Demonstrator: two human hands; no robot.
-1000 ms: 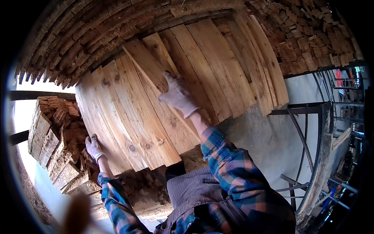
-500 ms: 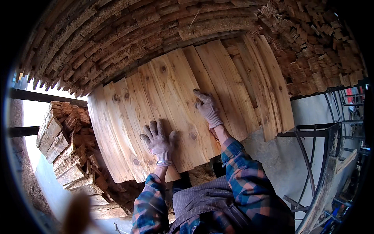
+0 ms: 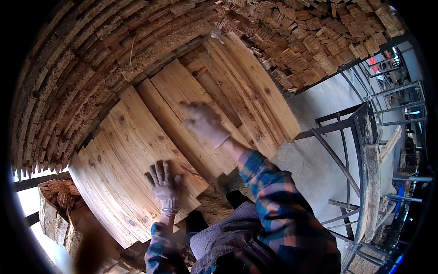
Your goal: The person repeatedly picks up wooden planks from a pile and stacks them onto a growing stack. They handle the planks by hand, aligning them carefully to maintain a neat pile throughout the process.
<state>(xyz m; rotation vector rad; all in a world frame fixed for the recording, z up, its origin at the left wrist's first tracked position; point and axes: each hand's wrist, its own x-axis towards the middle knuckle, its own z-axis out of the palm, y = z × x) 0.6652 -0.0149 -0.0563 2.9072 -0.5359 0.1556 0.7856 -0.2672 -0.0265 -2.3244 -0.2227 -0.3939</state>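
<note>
The grey-gloved left hand (image 3: 164,183) lies palm-down, fingers apart, seemingly steadying long pale wooden boards (image 3: 148,132) set side by side beneath; the blurred grey-gloved right hand (image 3: 206,124) extends fingers above them, contact unclear.

The gloved left hand (image 3: 164,183) lies palm down, fingers (image 3: 159,170) spread and pointing forward, its forearm (image 3: 161,244) low and close in. I observe the right arm (image 3: 276,201) stretched farther forward, the gloved right hand (image 3: 206,123) blurred, its fingers directed leftward.
</note>
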